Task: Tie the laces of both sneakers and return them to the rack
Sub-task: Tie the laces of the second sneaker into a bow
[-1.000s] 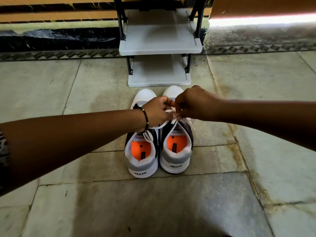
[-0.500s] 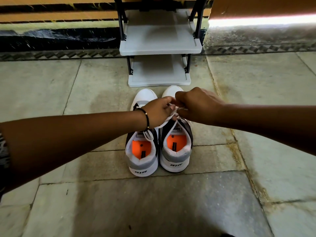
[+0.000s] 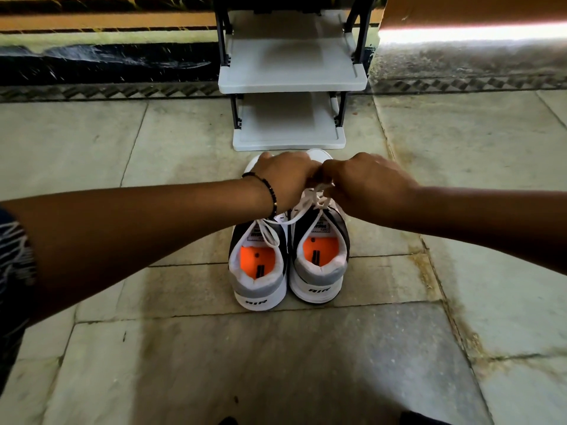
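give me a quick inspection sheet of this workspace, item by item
surface: stone tile floor, stained along the joints
job's things: left sneaker and right sneaker side by side on the floor, heels toward the camera; white laces of the right sneaker being worked; lace of the left sneaker lies loose over its collar; rack beyond the toes, visible shelves bare
clutter: nothing seen
grippers: left hand and right hand pinch the laces above the right sneaker; beaded bracelet on left wrist
cables: nothing seen
surroundings: dark patterned wall base behind the rack
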A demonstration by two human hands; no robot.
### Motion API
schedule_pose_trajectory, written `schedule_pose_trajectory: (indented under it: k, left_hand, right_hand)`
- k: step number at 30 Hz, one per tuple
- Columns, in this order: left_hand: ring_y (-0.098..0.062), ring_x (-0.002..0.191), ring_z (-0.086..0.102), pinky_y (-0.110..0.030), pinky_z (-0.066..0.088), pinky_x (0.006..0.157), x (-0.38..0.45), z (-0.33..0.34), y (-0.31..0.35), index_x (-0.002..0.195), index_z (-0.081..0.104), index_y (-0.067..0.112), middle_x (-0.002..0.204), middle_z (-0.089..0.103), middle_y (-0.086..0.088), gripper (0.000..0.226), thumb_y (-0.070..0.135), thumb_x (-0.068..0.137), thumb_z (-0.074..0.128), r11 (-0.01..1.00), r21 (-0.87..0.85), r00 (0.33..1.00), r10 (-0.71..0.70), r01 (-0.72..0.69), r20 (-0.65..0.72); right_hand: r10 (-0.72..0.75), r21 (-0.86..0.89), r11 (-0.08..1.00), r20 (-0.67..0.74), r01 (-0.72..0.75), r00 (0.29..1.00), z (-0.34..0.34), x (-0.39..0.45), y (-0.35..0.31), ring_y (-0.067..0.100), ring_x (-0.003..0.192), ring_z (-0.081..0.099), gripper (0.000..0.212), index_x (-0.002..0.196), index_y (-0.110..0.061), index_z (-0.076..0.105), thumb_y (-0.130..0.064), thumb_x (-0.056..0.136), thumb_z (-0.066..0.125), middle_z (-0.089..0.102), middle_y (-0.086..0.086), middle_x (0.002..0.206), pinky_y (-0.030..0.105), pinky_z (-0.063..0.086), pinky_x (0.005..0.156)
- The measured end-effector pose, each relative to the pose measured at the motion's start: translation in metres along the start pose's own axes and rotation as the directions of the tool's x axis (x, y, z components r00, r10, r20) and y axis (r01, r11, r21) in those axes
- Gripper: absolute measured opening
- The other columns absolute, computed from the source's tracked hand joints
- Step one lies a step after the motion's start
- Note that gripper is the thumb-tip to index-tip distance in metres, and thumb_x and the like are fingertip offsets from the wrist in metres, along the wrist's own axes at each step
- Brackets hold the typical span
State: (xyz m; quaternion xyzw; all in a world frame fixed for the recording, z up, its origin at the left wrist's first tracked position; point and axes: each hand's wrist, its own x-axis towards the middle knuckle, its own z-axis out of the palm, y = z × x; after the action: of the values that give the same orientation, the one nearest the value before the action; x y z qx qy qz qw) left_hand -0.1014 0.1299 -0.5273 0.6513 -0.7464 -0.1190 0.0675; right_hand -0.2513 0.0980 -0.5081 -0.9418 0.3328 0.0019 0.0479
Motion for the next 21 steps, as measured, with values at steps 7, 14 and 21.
schedule_pose_trajectory:
  k: [7, 14, 21]
  left_hand:
    - [-0.027, 0.109, 0.054, -0.047, 0.029, 0.095, -0.003, -0.005, -0.012, 0.113, 0.055, 0.028, 0.112, 0.057, -0.003, 0.037, 0.006, 0.088, 0.039, 0.971, 0.237, 0.994, -0.025, -0.001, 0.106]
    - [-0.027, 0.111, 0.053, -0.043, 0.035, 0.093, -0.003, -0.006, -0.028, 0.115, 0.054, 0.031, 0.116, 0.06, -0.002, 0.034, 0.011, 0.091, 0.04, 0.957, 0.289, 0.98, -0.068, 0.011, 0.189]
    - [-0.024, 0.105, 0.055, -0.041, 0.03, 0.095, -0.009, -0.006, -0.033, 0.113, 0.056, 0.028, 0.113, 0.061, 0.001, 0.035, 0.01, 0.088, 0.039, 0.945, 0.327, 0.964, -0.072, -0.017, 0.256]
  right_hand:
    - [0.105, -0.096, 0.992, 0.218, -0.086, 0.97, 0.002, 0.002, 0.011, 0.028, 0.078, 0.064, 0.025, 0.103, -0.013, 0.068, -0.012, 0.082, 0.055, 0.07, 0.011, 0.091, 0.032, 0.052, 0.064]
    - [0.135, -0.19, 0.98, 0.393, -0.063, 0.91, -0.001, -0.004, 0.01, 0.026, 0.07, 0.052, 0.02, 0.097, -0.008, 0.062, -0.006, 0.082, 0.048, 0.044, 0.0, 0.062, 0.025, 0.043, 0.056]
    - [0.126, -0.198, 0.98, 0.465, -0.036, 0.877, -0.001, -0.009, 0.013, 0.025, 0.092, 0.063, 0.029, 0.112, -0.011, 0.061, -0.012, 0.09, 0.042, 0.068, 0.007, 0.105, 0.026, 0.043, 0.064]
